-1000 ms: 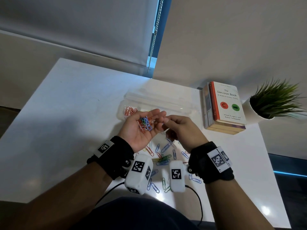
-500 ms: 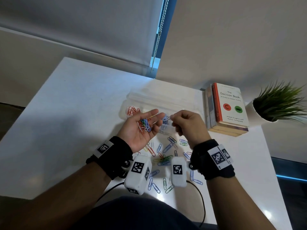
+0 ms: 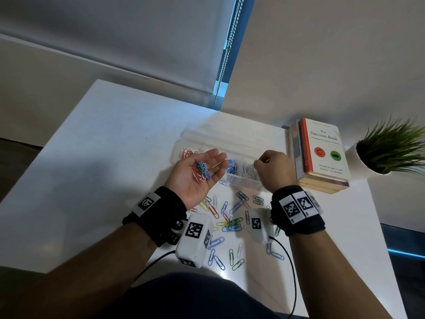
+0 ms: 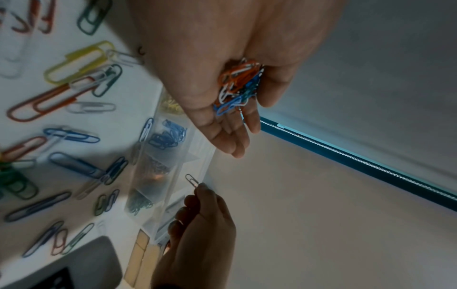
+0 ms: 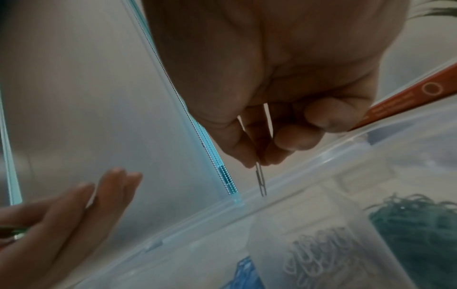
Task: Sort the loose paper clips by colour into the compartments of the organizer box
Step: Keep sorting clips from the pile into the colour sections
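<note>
Dim, cool indoor light with soft shadows

Head view is sharp but bowed at the edges; a glare spot shines on the tabletop (image 3: pixel 226 276) near the body. Both wrist views are dark, grainy and smeared, with nearby clips out of focus.

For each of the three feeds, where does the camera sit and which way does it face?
Head: on the head, looking down at the white table; both forearms show.
Left wrist: along the left hand, which cups mixed coloured clips.
Right wrist: along the right hand, which pinches a pale paper clip.
Shared: all three show the clear plastic organizer box, and each wrist view shows the other hand.
</note>
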Available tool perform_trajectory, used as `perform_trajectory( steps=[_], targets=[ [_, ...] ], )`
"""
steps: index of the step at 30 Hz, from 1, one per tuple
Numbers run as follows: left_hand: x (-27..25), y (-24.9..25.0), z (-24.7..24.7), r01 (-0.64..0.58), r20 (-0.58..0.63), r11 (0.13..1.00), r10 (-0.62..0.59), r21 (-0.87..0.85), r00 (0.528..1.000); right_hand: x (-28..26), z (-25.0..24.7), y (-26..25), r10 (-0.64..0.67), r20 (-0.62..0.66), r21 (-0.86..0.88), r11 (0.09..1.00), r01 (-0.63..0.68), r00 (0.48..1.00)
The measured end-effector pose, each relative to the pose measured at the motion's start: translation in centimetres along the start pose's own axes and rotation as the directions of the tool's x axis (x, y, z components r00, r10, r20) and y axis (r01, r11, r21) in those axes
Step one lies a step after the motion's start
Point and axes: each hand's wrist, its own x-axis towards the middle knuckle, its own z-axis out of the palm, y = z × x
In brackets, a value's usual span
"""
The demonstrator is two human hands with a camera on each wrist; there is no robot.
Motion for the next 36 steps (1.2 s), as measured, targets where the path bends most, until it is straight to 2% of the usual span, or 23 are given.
perform_trajectory(
  steps=[4, 7, 10, 12, 19, 23, 27, 31, 36],
  targets=[
    [0.0, -0.1, 0.2, 0.028, 0.018, 0.999, -0.028, 0.025, 0.999, -0.6, -0.4, -0.2, -0.032, -0.003, -0.063, 0.998, 0.031, 0.999],
    [0.0, -0.2, 0.3, 0.032, 0.022, 0.998, -0.033, 0.045, 0.999, -2.6, -0.9, -2.1, -0.222, -0.036, 0.101, 0.969, 0.225, 0.974],
    [0.0, -0.3, 0.6, 0.023, 0.023, 1.000, -0.023, -0.009, 0.999, -5.1, -0.4, -4.5, -0.396, 0.091, 0.212, 0.904, 0.371, 0.914],
    [0.0, -0.4, 0.8, 0.025, 0.010, 1.000, -0.025, -0.009, 1.000, -5.7, 0.6, -5.2, -0.409, 0.151, 0.181, 0.907, 0.381, 0.900],
    [0.0, -0.6, 0.9, 0.018, 0.003, 1.000, -0.018, 0.004, 1.000, -5.6, 1.7, -5.4, -0.366, 0.175, 0.095, 0.930, 0.355, 0.914],
    [0.1, -0.6, 0.7, 0.006, 0.011, 1.000, -0.006, -0.001, 1.000, -5.5, 1.0, -4.9, -0.323, 0.162, 0.222, 0.933, 0.285, 0.932],
    [-0.1, -0.6, 0.4, 0.011, -0.001, 1.000, -0.011, 0.017, 1.000, -5.3, 0.4, -3.9, -0.288, 0.230, 0.382, 0.905, 0.186, 0.930],
    [-0.2, -0.9, -0.4, 0.034, -0.048, 0.999, -0.032, 0.042, 0.998, -5.7, 0.4, -3.3, -0.264, 0.280, 0.446, 0.887, 0.118, 0.923],
    [-0.3, -0.9, -1.1, 0.066, -0.124, 0.996, -0.057, 0.067, 0.991, -6.0, 0.4, -3.1, -0.239, 0.311, 0.580, 0.815, 0.015, 0.920]
  ],
)
